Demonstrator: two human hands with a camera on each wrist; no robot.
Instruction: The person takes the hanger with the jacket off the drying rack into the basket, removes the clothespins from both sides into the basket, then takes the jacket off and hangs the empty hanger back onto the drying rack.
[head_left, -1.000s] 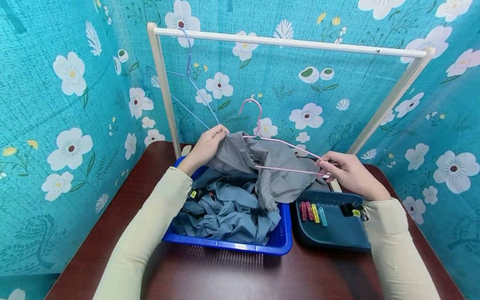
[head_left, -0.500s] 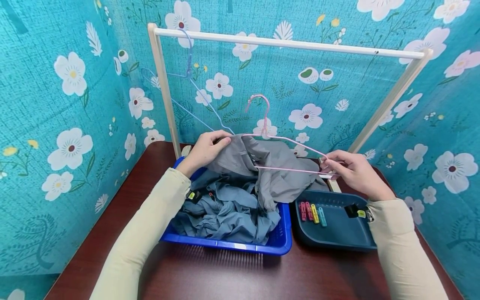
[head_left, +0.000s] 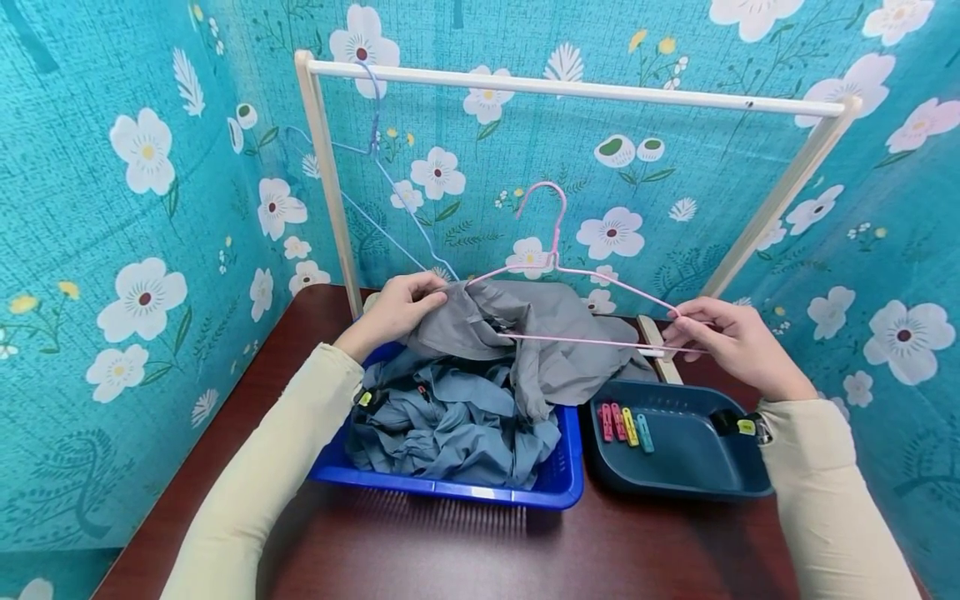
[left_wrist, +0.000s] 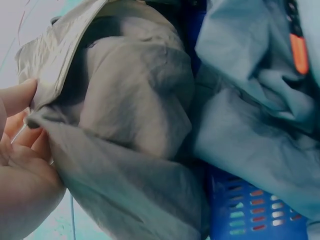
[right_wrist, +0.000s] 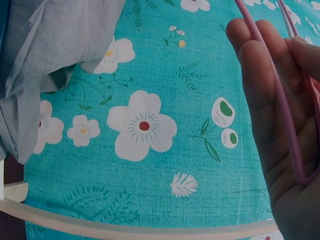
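Note:
My left hand (head_left: 390, 310) pinches the edge of a grey garment (head_left: 573, 371) lying over the back of a blue basket. Up close in the left wrist view, the thumb and fingers grip the fabric (left_wrist: 135, 95) beside its gaping opening. My right hand (head_left: 742, 346) holds the right end of a pink hanger (head_left: 556, 246), hook upward. The hanger's left end disappears into the garment. In the right wrist view, its pink wire (right_wrist: 282, 110) crosses the fingers and palm. Blue-grey clothing (head_left: 457, 437) fills the basket (head_left: 465, 490) below.
Behind stands a rack with a white bar (head_left: 570, 85), from which a blue hanger (head_left: 373, 137) hangs at the left. Right of the basket, a dark tray (head_left: 697, 462) holds several clothespins (head_left: 630, 427). Floral cloth (head_left: 150, 292) surrounds the brown table (head_left: 420, 550).
My right hand has moved right with the pink hanger, whose hook shifted right. My left hand has moved left and slightly down, still holding the garment's edge.

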